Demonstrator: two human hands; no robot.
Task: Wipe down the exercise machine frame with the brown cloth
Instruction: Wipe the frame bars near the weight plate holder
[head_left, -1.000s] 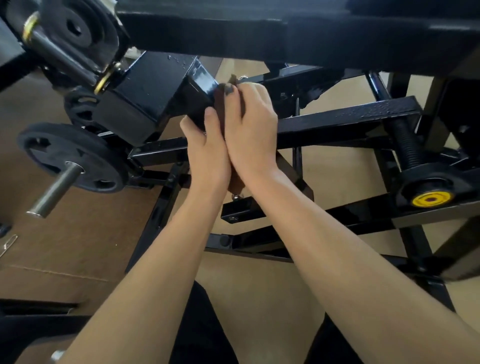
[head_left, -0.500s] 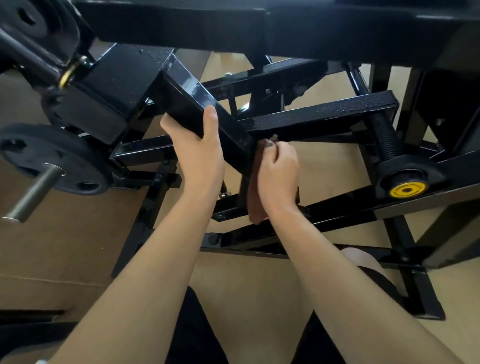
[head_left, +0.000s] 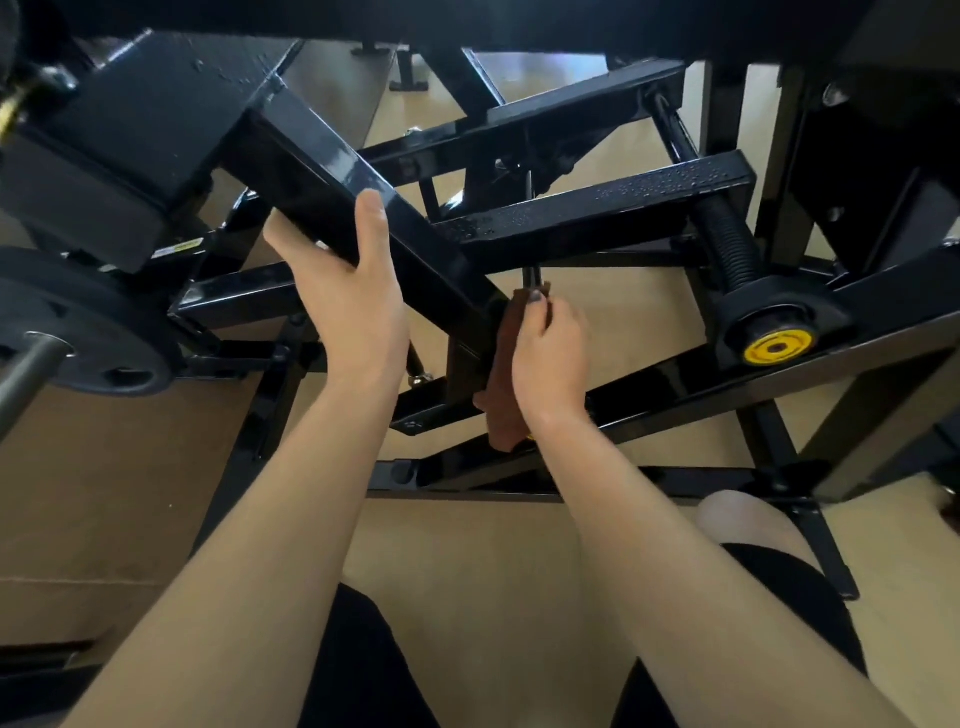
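The person crouches close under the black exercise machine frame (head_left: 332, 171), both bare arms reaching up into it. The left hand (head_left: 348, 301) grips the slanted square bar, thumb up along its near face and fingers curled round its underside. The right hand (head_left: 550, 358) holds the brown cloth (head_left: 506, 410), fingers curled round it and a dark-painted nail showing at the top, pressing it against the lower end of that same slanted bar, just where it meets the crossing beams. The cloth lies between the palm and the metal, and its loose end hangs below the wrist over a lower rail. A flat crossbar (head_left: 613, 213) behind the hands carries a scatter of water beads (its top looks wet). Off to the right stands a ribbed black spring post (head_left: 730, 244) seated in a round base with a yellow cap (head_left: 776, 347). At the far left a weight plate (head_left: 98, 332) sits on a steel peg (head_left: 23, 376). Beneath everything is tan floor (head_left: 493, 561), and the person's knee (head_left: 737, 514) shows at lower right.
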